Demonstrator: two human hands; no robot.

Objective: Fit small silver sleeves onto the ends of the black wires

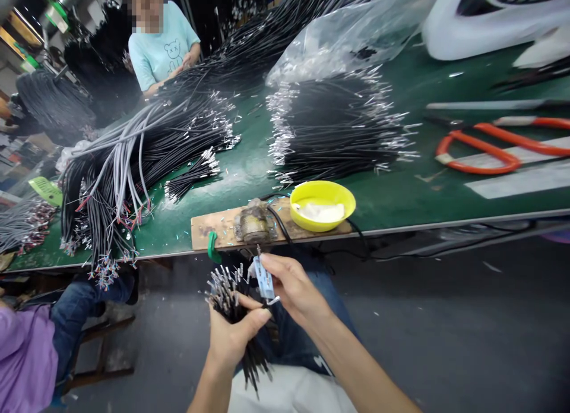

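Observation:
My left hand (236, 336) is wrapped round a bundle of short black cables (229, 300), their stripped silvery ends pointing up. One cable end, pale and bent, sticks out past my left thumb near the lower end of a small light-blue block (266, 279). That block is pinched in my right hand (291, 282), upright, just below the table edge. A thin metal shaft comes down to its top from a small motor (255, 223) on a wooden board (202, 232). Whether the block is fixed to the shaft, I cannot tell.
A yellow bowl (323, 206) with white stuff stands on the board beside a green hook (214, 246). Black cable piles (333, 122) lie behind. Orange-handled scissors (478, 148) are at right. A co-worker (162, 44) sits across; another person's purple sleeve (27, 353) shows at left.

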